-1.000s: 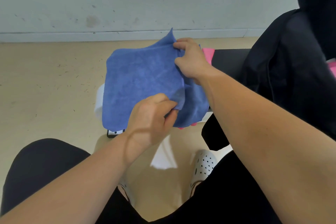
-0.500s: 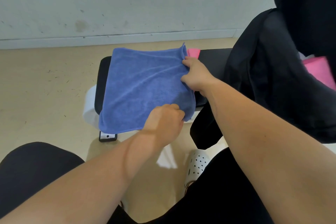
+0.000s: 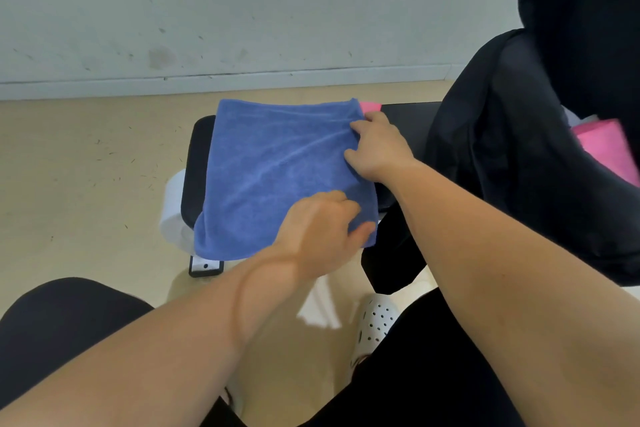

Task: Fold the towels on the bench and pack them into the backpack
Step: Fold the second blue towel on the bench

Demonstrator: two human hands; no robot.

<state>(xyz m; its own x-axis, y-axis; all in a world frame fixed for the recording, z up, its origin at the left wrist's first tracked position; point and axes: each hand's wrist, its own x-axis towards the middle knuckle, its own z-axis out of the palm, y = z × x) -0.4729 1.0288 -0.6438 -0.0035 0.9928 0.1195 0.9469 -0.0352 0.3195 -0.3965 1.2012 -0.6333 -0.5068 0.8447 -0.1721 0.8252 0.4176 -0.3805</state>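
A blue towel (image 3: 277, 173) lies spread over the left end of the black bench (image 3: 194, 163), its near edge hanging over the front. My left hand (image 3: 322, 232) pinches the towel's near right corner. My right hand (image 3: 377, 146) grips the towel's far right edge. A pink towel (image 3: 370, 106) peeks out from under the blue one at the far right corner. The black backpack (image 3: 519, 163) stands on the bench at the right, with another pink towel (image 3: 606, 146) showing in its opening.
The bench has a white base (image 3: 171, 215) on a beige floor (image 3: 86, 166), with a pale wall (image 3: 242, 10) close behind. My knees in black trousers (image 3: 62, 333) and a white perforated shoe (image 3: 375, 319) fill the foreground.
The blue towel was held up in the air a second ago; both hands have brought it down flat onto the bench and still hold its right side.
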